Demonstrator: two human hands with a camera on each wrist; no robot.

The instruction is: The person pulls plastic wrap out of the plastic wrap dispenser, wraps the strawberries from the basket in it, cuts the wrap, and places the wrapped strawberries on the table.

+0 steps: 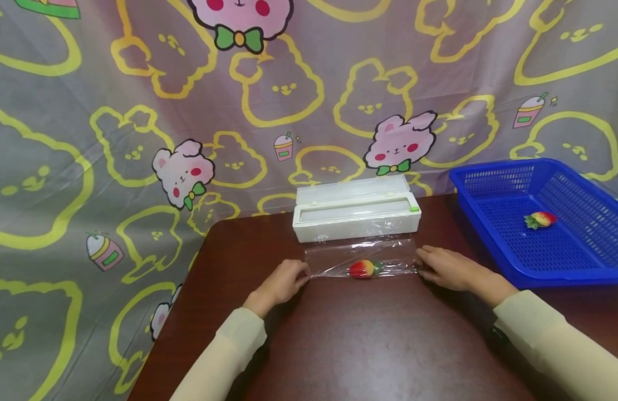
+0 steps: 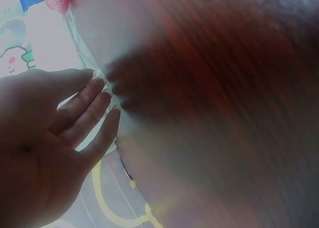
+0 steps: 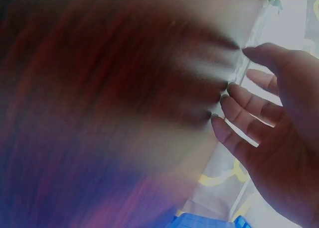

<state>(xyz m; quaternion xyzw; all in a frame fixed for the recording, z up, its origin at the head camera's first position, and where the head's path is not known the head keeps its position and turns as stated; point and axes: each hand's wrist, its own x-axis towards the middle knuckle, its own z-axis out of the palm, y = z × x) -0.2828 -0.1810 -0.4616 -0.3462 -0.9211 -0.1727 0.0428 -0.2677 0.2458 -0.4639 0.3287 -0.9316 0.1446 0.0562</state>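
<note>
A sheet of clear plastic wrap [image 1: 334, 257] lies on the table with a red and yellow strawberry [image 1: 361, 269] on its near part. The berry's green leaves point right. My left hand [image 1: 285, 279] pinches the wrap's near left corner, thumb and forefinger tips together in the left wrist view. At the opposite end, my right hand [image 1: 450, 268] touches the wrap's right edge. Its thumb [image 3: 266, 54] stands apart from the other fingers, whose tips are down at the table in the right wrist view. Right behind the wrap stands a white plastic-wrap dispenser box [image 1: 356, 224], lid raised.
A blue plastic basket [image 1: 494, 245] stands to the right, close beyond the right hand, with another strawberry [image 1: 542, 219] in it. The brown table [image 1: 359, 340] extends toward me. A patterned curtain [image 1: 269, 184] hangs directly behind the table.
</note>
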